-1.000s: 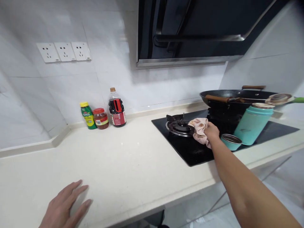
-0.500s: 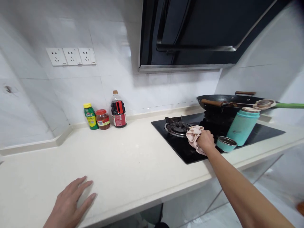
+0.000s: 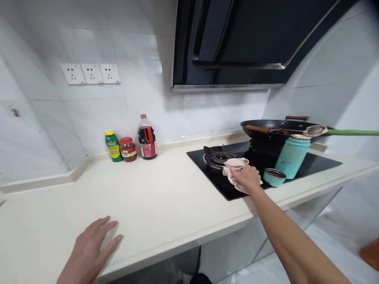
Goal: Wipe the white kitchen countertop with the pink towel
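My right hand (image 3: pixel 247 176) grips a crumpled pale pink cloth (image 3: pixel 233 167) and presses it on the black glass cooktop (image 3: pixel 229 193), at the front edge of the left burner (image 3: pixel 218 157). Just right of this hand stand a turquoise cup-shaped lid (image 3: pixel 274 178) and a turquoise bottle (image 3: pixel 293 157). My left hand (image 3: pixel 91 246) rests on the pale countertop (image 3: pixel 148 205) with its fingers spread, holding nothing.
A large wok (image 3: pixel 284 128) with wooden handles sits on the right burner. A green-handled utensil (image 3: pixel 349 132) lies across its rim. Against the wall stand a green squeeze bottle (image 3: pixel 113 146), a red-lidded jar (image 3: pixel 128 150) and a soy sauce bottle (image 3: pixel 148 140). A range hood (image 3: pixel 237 43) hangs above.
My right hand has slid the cloth slightly left along the cooktop, and its fingers have stretched out further over the cloth. My left hand stays on the countertop. The view has shifted a little.
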Available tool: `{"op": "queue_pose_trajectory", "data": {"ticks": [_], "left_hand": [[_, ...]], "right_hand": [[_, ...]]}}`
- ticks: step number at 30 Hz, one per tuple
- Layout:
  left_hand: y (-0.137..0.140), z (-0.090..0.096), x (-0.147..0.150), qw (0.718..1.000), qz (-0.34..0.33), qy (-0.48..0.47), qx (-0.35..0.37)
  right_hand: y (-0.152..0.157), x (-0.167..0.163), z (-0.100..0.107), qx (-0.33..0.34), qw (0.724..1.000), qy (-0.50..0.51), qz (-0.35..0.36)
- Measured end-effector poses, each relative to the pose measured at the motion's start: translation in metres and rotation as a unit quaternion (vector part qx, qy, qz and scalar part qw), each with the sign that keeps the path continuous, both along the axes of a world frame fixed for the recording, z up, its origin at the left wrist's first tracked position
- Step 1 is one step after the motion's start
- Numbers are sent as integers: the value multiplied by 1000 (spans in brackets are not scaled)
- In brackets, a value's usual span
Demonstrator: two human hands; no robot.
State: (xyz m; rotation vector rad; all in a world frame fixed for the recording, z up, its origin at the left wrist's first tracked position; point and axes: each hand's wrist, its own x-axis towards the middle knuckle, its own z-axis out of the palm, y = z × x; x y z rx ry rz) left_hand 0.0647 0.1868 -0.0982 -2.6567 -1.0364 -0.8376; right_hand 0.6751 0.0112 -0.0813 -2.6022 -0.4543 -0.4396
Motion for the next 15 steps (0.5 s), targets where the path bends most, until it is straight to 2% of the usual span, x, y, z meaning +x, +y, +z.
{"op": "queue_pose_trajectory", "data": {"ticks": [4, 9, 15], "left_hand": [[-4, 1, 1, 1000, 15, -6, -17], [-9, 6, 2, 999, 12, -5, -35], [-11, 9, 4, 999, -7, -23, -36]], "right_hand": [[6, -12, 2, 2, 1000, -3, -17], [-2, -26, -2, 7, 1000, 1, 1], [-14, -31, 0, 62, 998, 16, 29]]}}
